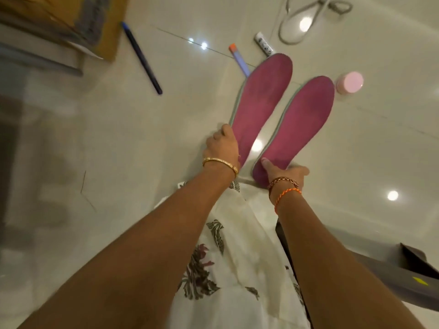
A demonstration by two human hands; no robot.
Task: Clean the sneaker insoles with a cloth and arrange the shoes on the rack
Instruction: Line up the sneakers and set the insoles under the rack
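Two magenta insoles with pale green edges are held side by side over the glossy floor. My left hand (222, 146) grips the heel end of the left insole (262, 98), fingers wrapped round its edge. My right hand (283, 173) holds the heel of the right insole (301, 124), thumb on top. Both insoles point away from me, toes toward the far side. No cloth shows in either hand.
On the tiles lie a dark blue pen (142, 58), an orange-capped tube (238, 59), a white tube (263, 46), a pink-lidded jar (350, 82) and grey laces (308, 17). A cardboard box (59, 27) sits at far left, a grey shoe (403, 279) at lower right.
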